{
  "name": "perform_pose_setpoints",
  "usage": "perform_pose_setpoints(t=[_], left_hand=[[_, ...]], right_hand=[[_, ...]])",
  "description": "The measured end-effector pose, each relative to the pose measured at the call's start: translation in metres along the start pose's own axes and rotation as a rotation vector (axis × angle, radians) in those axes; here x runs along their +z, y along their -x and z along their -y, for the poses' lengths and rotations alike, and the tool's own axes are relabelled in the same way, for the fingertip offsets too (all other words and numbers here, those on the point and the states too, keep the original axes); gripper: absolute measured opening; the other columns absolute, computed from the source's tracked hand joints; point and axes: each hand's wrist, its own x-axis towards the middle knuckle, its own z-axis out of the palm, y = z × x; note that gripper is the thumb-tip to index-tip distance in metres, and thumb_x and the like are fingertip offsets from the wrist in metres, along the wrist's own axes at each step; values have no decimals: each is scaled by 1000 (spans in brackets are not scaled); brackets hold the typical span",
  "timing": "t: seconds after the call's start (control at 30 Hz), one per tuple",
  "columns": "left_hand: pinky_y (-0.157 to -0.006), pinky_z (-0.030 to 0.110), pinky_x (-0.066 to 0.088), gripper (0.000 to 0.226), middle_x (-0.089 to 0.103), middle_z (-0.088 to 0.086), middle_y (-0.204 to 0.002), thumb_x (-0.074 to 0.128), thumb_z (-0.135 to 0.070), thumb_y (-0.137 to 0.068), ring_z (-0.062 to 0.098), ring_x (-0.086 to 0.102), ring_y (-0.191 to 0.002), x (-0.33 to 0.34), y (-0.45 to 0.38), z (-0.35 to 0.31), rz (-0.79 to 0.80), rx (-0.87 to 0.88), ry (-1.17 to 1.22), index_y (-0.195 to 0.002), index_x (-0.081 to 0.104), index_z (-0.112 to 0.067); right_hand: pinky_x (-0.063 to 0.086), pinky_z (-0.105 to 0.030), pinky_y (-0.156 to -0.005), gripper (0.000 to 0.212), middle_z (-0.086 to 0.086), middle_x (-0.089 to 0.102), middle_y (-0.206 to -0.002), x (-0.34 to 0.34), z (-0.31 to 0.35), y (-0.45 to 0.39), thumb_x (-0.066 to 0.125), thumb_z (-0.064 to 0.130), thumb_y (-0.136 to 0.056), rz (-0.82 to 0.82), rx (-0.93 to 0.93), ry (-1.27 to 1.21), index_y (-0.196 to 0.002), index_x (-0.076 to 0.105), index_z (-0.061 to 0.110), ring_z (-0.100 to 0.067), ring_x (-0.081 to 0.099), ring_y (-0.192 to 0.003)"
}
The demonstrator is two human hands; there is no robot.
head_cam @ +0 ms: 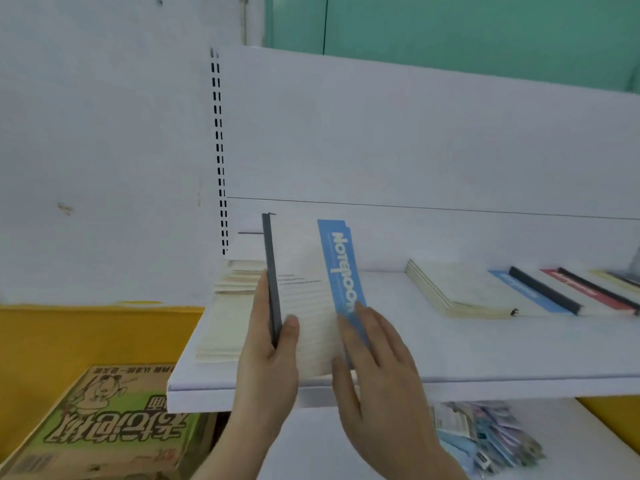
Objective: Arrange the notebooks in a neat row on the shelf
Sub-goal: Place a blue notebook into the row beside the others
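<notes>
Notebooks [304, 292] with a dark spine and a blue title strip are held on edge at centre frame, over the white shelf [485, 355]. The spine is pinched by the left hand [266, 355], thumb on the cover; the right hand [374, 362] is laid flat, fingers straight, against the blue edge. Squaring should be done by pressing both sides together before release. More notebooks lie fanned flat [519, 292] at right, and a pale stack [228, 306] sits at left.
</notes>
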Motion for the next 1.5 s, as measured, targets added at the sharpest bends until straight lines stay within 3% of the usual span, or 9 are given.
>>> perform_pose_setpoints(t=[0.1,0.2,0.47,0.53,0.67,0.77,1.0,1.17,1.5], left_hand=[[-98,27,53,61,50,-27,-142,44,-11,-104,-1,52,-126,20,5,3,36,6,48,-144,32,-55],[-103,33,49,60,47,-28,-143,44,-16,-105,0,50,-128,46,11,7,74,15,9,-146,29,-56],[-63,6,44,57,64,-22,-112,48,-16,-102,-15,59,-86,138,30,19,216,17,-222,-146,31,-47],[-68,-2,39,56,56,-31,-114,47,-14,-102,-21,54,-92,168,39,18,250,53,-278,-150,29,-38],[-89,10,42,58,51,-11,-140,44,-17,-102,5,55,-115,236,59,22,260,131,-373,-154,22,-30],[-71,2,44,57,55,-13,-130,45,-19,-103,0,59,-98,288,73,21,299,111,-381,-153,21,-33],[-89,22,44,72,43,-14,-121,58,-46,-93,9,50,-112,371,77,36,482,212,-689,-153,22,-31],[-118,26,16,109,15,-8,-161,56,-74,-81,11,15,-146,394,52,40,765,323,-1097,-158,0,-21],[-113,30,29,110,44,-6,-146,32,-89,-69,15,39,-134,441,-40,103,704,434,-1355,-155,24,-21]], right_hand=[[27,-28,-113,76,15,-8,-160,-23,-23,6,19,76,-86,117,204,-10,-149,-7,42,-2,11,-143],[28,-24,-111,90,22,-23,-155,-44,-39,19,33,79,-79,259,300,-13,-144,-21,47,-3,15,-141],[25,-11,-107,85,38,1,-137,-119,-112,55,60,58,-84,205,418,16,-150,9,41,5,24,-131],[24,-12,-107,87,36,2,-142,-138,-132,65,59,60,-83,183,437,51,-150,9,39,4,24,-132],[26,-11,-105,86,18,11,-153,-173,-178,83,56,61,-85,151,453,134,-151,8,34,0,26,-131],[23,-15,-109,89,12,17,-153,-203,-226,96,54,65,-83,141,439,219,-152,11,30,-5,23,-135],[10,-24,-117,85,8,13,-157,-244,-329,109,47,67,-87,187,380,328,-153,13,26,-10,5,-145],[12,-25,-117,84,9,18,-155,-246,-383,87,44,70,-85,209,347,295,-152,17,26,-9,8,-143],[-6,-16,-107,87,9,21,-157,-203,-476,8,39,75,-83,303,228,360,-152,21,25,-8,6,-145]])
